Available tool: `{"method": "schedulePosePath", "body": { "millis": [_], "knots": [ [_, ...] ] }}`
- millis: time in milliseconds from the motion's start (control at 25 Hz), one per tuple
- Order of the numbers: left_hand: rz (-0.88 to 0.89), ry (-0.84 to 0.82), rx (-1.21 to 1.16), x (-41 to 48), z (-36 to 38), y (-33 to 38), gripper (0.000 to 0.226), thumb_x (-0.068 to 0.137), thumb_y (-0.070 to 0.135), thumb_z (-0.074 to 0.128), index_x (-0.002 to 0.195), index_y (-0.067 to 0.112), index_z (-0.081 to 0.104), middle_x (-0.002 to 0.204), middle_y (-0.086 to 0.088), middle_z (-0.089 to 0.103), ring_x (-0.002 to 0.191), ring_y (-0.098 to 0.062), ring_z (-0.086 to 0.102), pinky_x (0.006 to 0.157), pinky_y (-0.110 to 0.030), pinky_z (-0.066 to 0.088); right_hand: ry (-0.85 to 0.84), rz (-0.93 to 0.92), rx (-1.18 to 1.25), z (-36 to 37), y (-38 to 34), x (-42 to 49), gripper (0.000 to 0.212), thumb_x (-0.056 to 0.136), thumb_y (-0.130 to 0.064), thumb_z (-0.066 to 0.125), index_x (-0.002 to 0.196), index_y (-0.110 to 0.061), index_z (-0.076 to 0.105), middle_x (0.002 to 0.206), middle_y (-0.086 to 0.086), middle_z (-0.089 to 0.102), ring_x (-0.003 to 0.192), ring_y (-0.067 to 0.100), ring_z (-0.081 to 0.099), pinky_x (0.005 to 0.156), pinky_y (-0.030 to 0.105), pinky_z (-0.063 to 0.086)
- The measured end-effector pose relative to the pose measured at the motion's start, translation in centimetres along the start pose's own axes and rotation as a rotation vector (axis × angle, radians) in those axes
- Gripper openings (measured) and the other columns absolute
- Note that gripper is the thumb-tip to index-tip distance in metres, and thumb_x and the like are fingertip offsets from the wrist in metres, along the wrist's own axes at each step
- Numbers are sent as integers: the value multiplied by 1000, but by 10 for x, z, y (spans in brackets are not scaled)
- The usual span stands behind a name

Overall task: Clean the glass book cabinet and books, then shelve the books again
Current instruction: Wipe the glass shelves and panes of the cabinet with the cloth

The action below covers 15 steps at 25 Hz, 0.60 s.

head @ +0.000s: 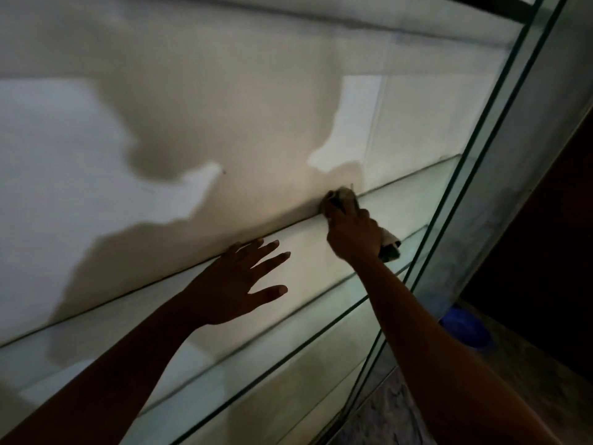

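Reaching into the glass cabinet (pixel 513 155) with both arms; gripping a crumpled cloth (pixel 390 247) in the right hand (pixel 351 234), pressed where the glass shelf (pixel 401 203) meets the pale wall (pixel 224 107); left hand (pixel 231 284) spread flat, fingers straight, along the same edge; blue tub (pixel 465 326) low right, beyond the glass

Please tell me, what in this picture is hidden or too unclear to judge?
- Head view, cloth: mostly hidden by the right hand gripping it; its full shape is unknown.
- Head view, left hand: in the dim light I cannot tell if it touches the glass shelf or is just above it.
- Head view, blue object: too dark and blurred to identify.
- Books: none inside the frame.
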<state>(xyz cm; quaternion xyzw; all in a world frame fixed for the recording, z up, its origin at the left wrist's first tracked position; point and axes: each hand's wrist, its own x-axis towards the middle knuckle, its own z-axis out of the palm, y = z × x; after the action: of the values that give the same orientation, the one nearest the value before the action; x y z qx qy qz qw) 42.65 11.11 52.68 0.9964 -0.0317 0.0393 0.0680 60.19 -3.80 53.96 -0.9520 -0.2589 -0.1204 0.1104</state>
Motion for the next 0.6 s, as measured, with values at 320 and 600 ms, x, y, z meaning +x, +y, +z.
{"method": "schedulePosePath", "body": {
  "millis": [320, 600],
  "knots": [
    [-356, -8, -146, -35, -19, 10, 81, 93, 48, 45, 149, 15, -3, 158, 2, -5, 145, -13, -2, 114, -24, 2, -53, -382, 152, -17, -63, -106, 49, 96, -15, 37, 141, -34, 32, 152, -2, 26, 124, 27, 38, 96, 38, 34],
    [-481, 71, -38, -125, -9, 46, 105, 56, 90, -16, 144, 31, -13, 152, 9, -19, 140, -7, -16, 112, -28, -9, -50, -423, 471, -19, -8, -81, 46, 94, -22, 35, 137, -35, 42, 133, 8, 53, 103, 29, 61, 85, 34, 49]
  ]
}}
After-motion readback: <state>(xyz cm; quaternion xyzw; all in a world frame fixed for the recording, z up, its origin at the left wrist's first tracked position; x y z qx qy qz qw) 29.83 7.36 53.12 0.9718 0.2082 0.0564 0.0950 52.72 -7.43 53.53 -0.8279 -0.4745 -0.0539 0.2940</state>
